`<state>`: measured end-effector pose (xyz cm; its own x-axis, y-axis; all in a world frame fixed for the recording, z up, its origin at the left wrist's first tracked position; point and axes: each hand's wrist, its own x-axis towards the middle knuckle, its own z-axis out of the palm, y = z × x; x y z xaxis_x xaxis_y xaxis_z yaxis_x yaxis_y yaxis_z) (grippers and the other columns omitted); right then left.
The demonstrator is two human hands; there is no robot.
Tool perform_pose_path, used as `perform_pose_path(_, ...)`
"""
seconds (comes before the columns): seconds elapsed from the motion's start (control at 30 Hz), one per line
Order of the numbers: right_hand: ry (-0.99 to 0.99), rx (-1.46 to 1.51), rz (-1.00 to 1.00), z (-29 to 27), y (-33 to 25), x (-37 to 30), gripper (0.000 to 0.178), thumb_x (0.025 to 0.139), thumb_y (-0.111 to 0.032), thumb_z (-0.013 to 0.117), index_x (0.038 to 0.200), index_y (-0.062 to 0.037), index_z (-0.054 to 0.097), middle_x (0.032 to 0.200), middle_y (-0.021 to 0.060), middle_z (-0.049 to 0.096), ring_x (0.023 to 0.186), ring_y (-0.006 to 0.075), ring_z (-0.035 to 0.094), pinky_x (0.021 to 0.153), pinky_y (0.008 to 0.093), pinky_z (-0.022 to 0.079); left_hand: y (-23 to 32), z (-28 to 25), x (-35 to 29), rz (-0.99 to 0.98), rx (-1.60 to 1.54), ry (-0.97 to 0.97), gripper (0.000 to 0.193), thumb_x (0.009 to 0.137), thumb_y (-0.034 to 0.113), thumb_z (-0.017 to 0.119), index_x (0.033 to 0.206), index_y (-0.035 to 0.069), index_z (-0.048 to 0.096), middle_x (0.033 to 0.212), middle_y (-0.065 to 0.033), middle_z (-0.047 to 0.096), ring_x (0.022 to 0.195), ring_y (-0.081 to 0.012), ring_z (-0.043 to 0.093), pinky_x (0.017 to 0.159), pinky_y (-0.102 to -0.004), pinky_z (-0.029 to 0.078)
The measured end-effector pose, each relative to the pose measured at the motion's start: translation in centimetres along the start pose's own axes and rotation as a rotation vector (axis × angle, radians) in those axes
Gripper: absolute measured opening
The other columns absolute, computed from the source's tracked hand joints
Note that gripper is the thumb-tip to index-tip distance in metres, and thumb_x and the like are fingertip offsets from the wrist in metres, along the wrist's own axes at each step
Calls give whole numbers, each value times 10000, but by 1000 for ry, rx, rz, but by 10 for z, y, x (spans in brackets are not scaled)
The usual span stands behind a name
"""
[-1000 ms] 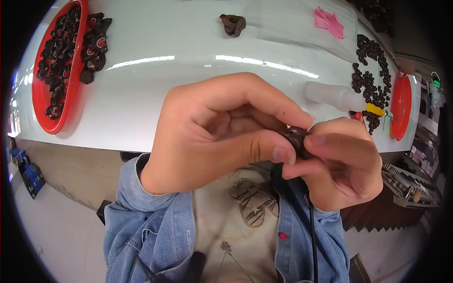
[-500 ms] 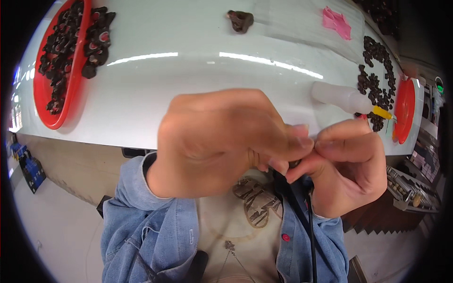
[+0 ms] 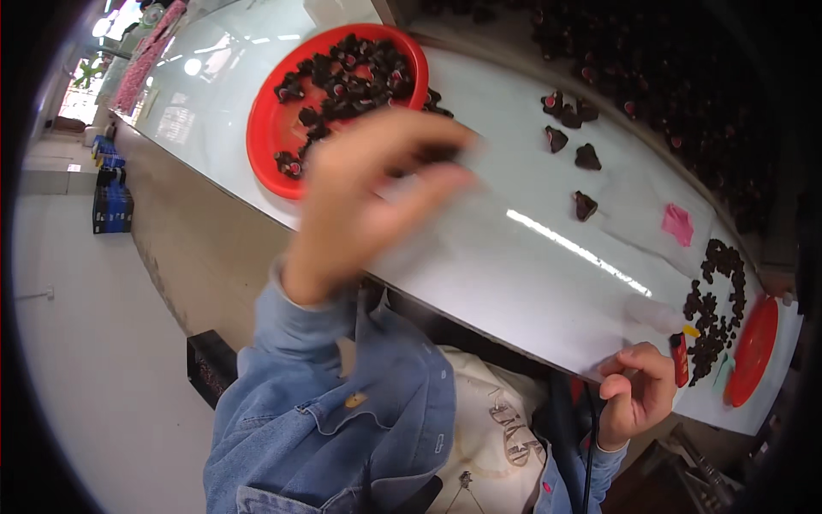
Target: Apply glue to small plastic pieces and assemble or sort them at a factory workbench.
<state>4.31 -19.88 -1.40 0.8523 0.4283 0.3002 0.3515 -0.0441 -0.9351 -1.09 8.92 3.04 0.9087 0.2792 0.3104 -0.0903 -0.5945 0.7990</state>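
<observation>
At red tray (image 3: 276,128) | left grip (image 3: 360,197) hides part | bottle (image 3: 655,314) near right grip (image 3: 635,394)

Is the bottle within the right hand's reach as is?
Likely yes: the right hand is at the table's near edge, the bottle lies just beyond, and nothing visible stands between them.

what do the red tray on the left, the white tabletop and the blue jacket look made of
Red tray: likely plastic; smooth, evenly coloured, with a rounded rim.
White tabletop: hard and glossy, mirroring a bright strip of light; glass or laminate, I can't tell which.
Blue jacket: probably denim, matt, with faded blue cloth and stitched seams.
</observation>
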Motion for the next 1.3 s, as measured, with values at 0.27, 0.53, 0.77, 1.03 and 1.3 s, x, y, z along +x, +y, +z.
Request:
perform_pose_path(0.27, -90, -179, -161, -10, 5, 4, 216, 721, -86, 683, 804, 34, 524, 605, 72, 511, 531, 132, 465, 495, 227, 356, -50, -58, 15, 65, 349, -117, 183, 737, -3, 574, 918, -20, 601, 918, -116, 600, 884, -239, 578, 799, -296, 444)
perform_pose_path(0.53, -61, -226, -229, -8, 6, 8, 203, 700, -77, 700, 766, 29, 540, 605, 73, 526, 526, 139, 464, 477, 230, 337, -47, -60, 29, -125, 745, 5, 166, 761, 43, 552, 913, 56, 621, 966, -110, 567, 869, -299, 556, 761, -341, 445)
perform_pose_path(0.77, -52, -227, -221, -10, 1, 13, 185, 682, -52, 701, 736, 27, 542, 590, 71, 523, 499, 145, 455, 465, 236, 336, -8, 20, 68, 335, 418, -216, 290, 727, -24, 579, 1000, 62, 531, 1132, -113, 485, 1013, -286, 486, 856, -339, 397)
perform_pose_path(1.03, -40, -204, -192, -14, -3, 8, 130, 651, -25, 682, 670, -4, 554, 552, 74, 537, 468, 152, 480, 437, 234, 342, -31, 44, 80, 133, 106, -450, 232, 697, 3, 644, 891, 57, 530, 1045, -81, 453, 984, -204, 476, 775, -275, 432)
perform_pose_path(1.3, -73, -154, -155, -25, -5, 8, 124, 660, -19, 673, 686, 1, 554, 583, 76, 557, 506, 145, 504, 459, 228, 357, -11, 27, 80, -134, 220, -479, 251, 682, 22, 676, 893, 34, 541, 941, -65, 498, 812, -132, 550, 652, -236, 443)
